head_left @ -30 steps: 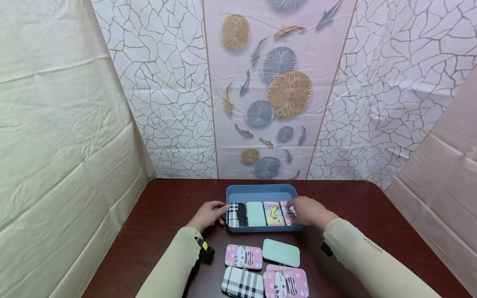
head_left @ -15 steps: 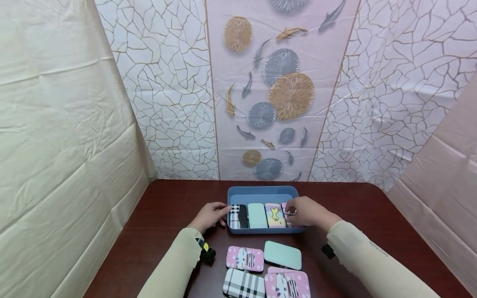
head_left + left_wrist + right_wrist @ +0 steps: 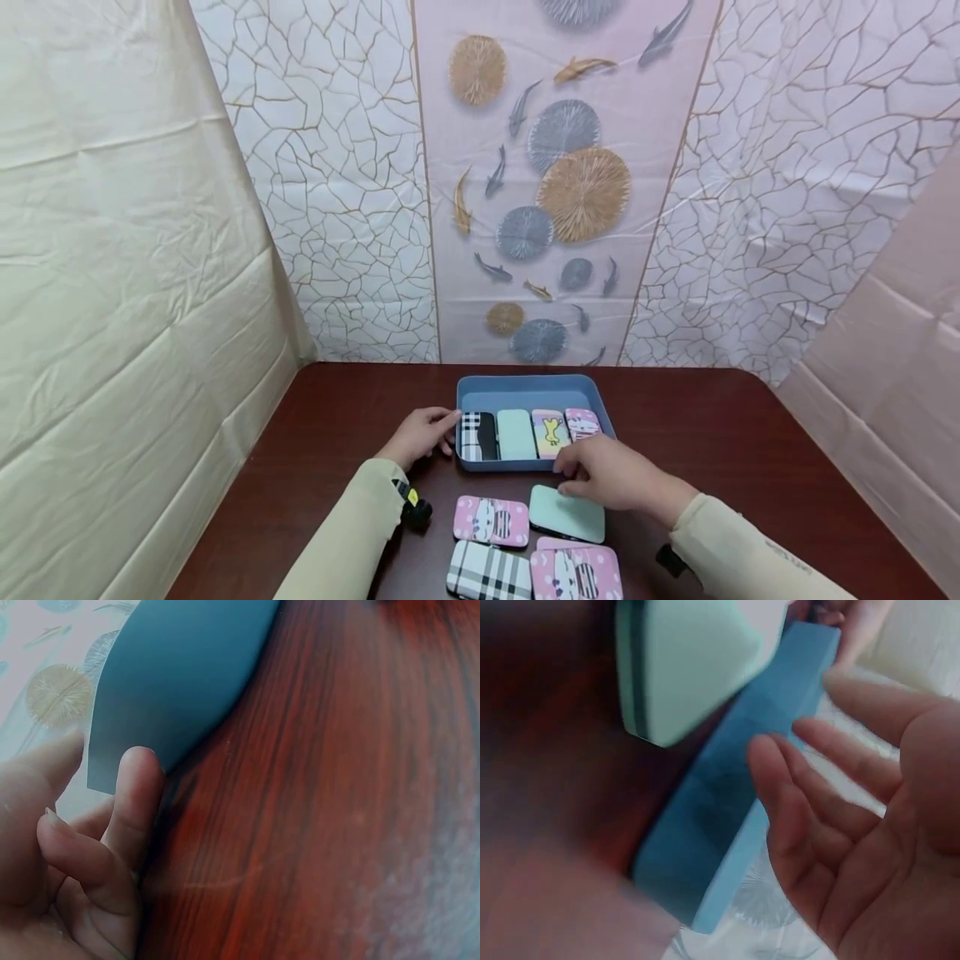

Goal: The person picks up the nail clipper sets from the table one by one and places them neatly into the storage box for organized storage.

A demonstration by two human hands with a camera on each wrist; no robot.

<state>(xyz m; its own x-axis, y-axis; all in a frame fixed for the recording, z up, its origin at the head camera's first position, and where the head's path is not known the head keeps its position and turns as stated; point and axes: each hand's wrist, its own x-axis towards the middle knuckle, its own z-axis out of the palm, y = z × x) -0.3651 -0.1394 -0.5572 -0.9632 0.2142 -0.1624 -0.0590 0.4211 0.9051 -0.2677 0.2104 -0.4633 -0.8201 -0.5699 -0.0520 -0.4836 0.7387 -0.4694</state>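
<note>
A shallow blue tray (image 3: 525,382) stands on the table with a row of slim flat cases in it: a black-and-white plaid one (image 3: 477,436), a mint one (image 3: 516,434), one with a yellow animal (image 3: 551,433) and a pink cartoon one (image 3: 582,423). My left hand (image 3: 422,435) holds the tray's left side, thumb at the rim and fingers outside; the tray wall (image 3: 180,675) shows between them. My right hand (image 3: 617,472), holding nothing, hovers over the tray's front edge and a loose mint case (image 3: 567,513), fingers loosely bent. Its fingers (image 3: 769,769) stand apart from the case in the right wrist view.
Nearer me on the dark wood table (image 3: 360,392) lie a pink cartoon case (image 3: 491,521), a plaid case (image 3: 489,572) and another pink case (image 3: 576,573) resting over a further pink one. Patterned cloth walls (image 3: 360,208) close off the back and sides.
My right hand has left the pink case at the tray's right end and moved toward me, to above the loose mint case. The left hand has stayed at the tray.
</note>
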